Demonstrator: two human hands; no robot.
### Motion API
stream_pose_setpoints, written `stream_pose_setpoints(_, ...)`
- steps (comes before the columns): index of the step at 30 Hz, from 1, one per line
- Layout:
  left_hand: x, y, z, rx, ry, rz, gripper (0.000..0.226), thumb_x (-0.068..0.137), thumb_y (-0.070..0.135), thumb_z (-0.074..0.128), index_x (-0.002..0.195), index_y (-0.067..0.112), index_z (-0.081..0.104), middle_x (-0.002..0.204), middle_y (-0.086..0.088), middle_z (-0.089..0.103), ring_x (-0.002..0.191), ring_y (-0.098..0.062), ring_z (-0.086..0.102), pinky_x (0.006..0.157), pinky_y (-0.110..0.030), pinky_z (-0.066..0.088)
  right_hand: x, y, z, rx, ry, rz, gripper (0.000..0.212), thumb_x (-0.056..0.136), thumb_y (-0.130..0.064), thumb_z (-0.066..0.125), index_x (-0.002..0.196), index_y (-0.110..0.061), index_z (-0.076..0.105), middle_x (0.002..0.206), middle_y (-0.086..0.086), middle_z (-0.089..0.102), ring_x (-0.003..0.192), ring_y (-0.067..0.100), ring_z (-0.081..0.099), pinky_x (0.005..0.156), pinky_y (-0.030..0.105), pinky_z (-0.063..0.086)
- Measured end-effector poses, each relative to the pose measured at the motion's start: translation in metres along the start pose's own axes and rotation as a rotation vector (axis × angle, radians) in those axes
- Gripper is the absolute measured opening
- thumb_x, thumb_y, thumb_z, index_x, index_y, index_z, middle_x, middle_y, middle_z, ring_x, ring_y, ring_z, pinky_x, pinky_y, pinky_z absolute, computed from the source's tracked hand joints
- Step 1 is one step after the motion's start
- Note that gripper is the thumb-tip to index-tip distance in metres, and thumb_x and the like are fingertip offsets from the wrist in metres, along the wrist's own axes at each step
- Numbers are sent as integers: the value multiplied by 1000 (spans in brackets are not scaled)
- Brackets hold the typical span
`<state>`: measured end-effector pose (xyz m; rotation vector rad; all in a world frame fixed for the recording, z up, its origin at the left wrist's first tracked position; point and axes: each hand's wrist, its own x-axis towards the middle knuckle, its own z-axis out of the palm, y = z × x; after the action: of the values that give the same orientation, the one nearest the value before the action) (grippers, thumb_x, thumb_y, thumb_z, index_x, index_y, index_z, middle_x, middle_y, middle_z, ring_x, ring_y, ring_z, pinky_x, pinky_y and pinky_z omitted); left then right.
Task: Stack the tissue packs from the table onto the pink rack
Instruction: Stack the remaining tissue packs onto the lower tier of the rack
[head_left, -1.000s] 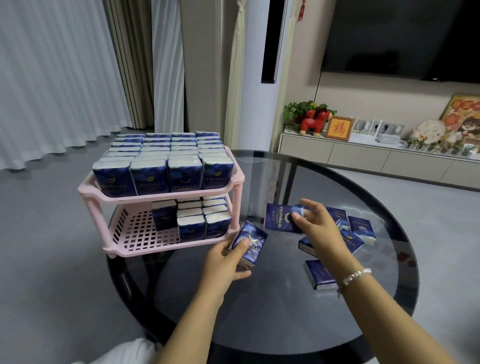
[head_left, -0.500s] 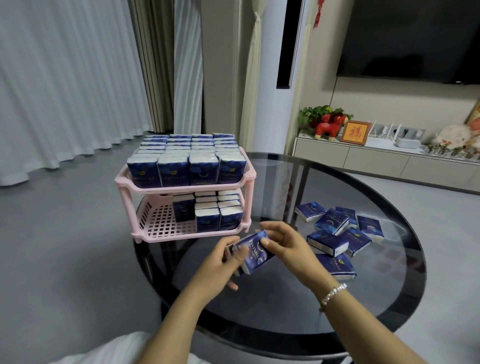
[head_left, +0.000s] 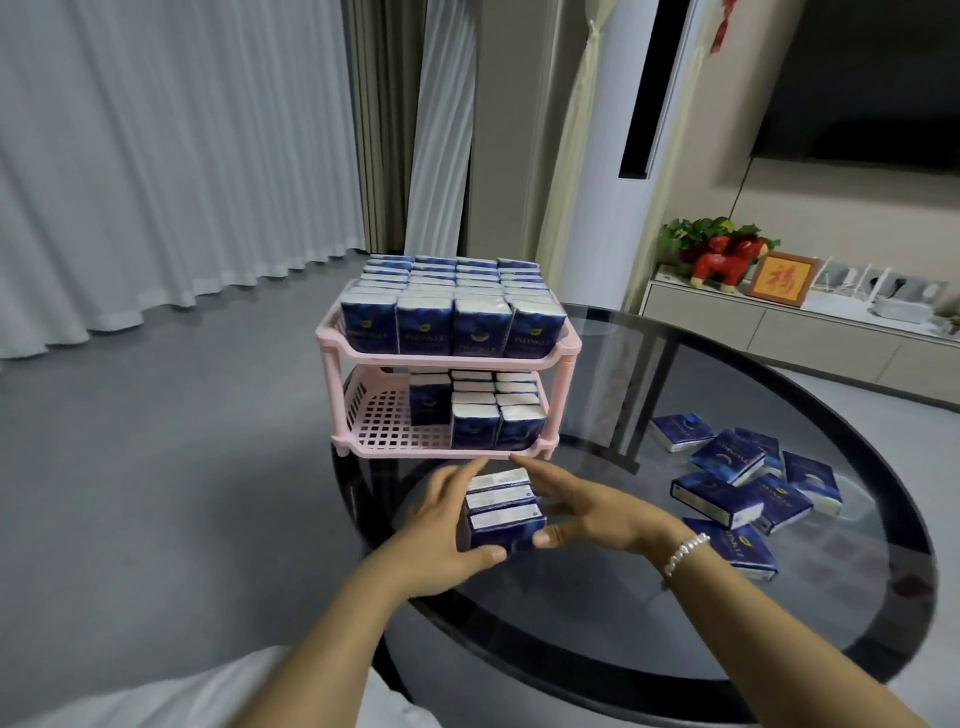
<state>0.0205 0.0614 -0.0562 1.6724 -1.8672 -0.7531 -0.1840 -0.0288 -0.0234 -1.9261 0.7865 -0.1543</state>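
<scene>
A two-tier pink rack (head_left: 441, 361) stands at the far left of the round glass table (head_left: 649, 639). Its top shelf is packed with upright blue tissue packs (head_left: 452, 306). The right half of its lower shelf holds more packs (head_left: 496, 415); the left half shows bare grid. Just in front of the rack, my left hand (head_left: 441, 530) and my right hand (head_left: 592, 512) press from both sides on a small bundle of three blue tissue packs (head_left: 501, 512), held upright with white top edges showing. Several loose packs (head_left: 737, 483) lie flat on the table at the right.
A long low cabinet (head_left: 779, 332) with a red toy horse, a framed picture and small items runs along the back wall under a dark screen. Curtains hang at the left. Grey floor surrounds the table. The table's near rim is close to my body.
My hands have brought the packs together into an upright bundle and moved it closer to the rack's lower shelf. The view has shifted left, so the rack sits nearer the centre.
</scene>
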Motion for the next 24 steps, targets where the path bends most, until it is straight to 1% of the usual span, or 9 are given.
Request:
stream_pose_setpoints(3,-1,-1,6,-21,-4,32,92,85,36,65,146,45,-3,149,22,-10,135,-8,31,110,-28,34,0,2,0,30,-3,-5,82,84,-6,65,139,-45,19,140,-17,39,133,7,37,106,28,40)
stream_pose_setpoints(6,1,-1,7,-14,-12,29,86,87,35,62,147,42,1,149,20,-14,135,-9,30,107,-22,32,-1,4,5,9,17,-1,81,85,-6,65,141,-42,18,140,-18,39,129,5,41,99,21,45)
stream_pose_setpoints(10,3,1,5,-44,11,31,80,88,31,63,146,38,8,143,16,7,132,-10,32,111,-26,31,3,1,8,-60,91,-18,72,85,-10,67,136,-39,26,133,-19,46,120,-2,47,95,13,44)
stream_pose_setpoints(11,3,3,2,-81,30,26,79,87,28,65,145,38,12,140,14,13,131,-9,34,110,-25,31,5,-2,8,-54,103,-30,69,85,-11,67,134,-40,28,132,-19,46,120,-1,48,95,15,44)
stream_pose_setpoints(14,3,-2,-15,-215,103,-6,81,81,21,73,141,38,21,138,12,27,129,-7,37,110,-25,32,11,-15,9,-36,134,-63,71,82,-24,70,136,-42,29,138,-17,46,126,3,46,105,32,42)
stream_pose_setpoints(16,4,-9,-31,-283,149,-22,84,77,19,76,141,35,25,140,8,37,127,-8,42,111,-29,35,20,-28,13,-23,162,-111,74,78,-31,71,140,-36,30,140,-16,45,126,3,46,107,34,40)
stream_pose_setpoints(18,4,-17,-44,-332,194,-19,83,75,15,78,140,30,28,136,5,45,123,-9,48,109,-31,38,30,-43,18,-55,212,-148,69,78,-29,74,136,-33,36,135,-16,49,121,-4,49,105,26,40)
stream_pose_setpoints(21,6,-25,-56,-371,278,-9,78,74,11,78,135,25,32,133,3,48,120,-9,50,106,-30,41,47,-71,20,-164,279,-241,61,80,-17,73,130,-28,40,122,-20,52,107,-17,50,93,6,39)
stream_pose_setpoints(24,15,-35,-65,-291,387,-16,80,70,21,81,136,24,35,136,1,43,124,-13,46,108,-29,37,68,-83,20,-354,349,-289,71,81,-21,72,142,-17,34,130,-13,47,118,-2,42,101,12,31)
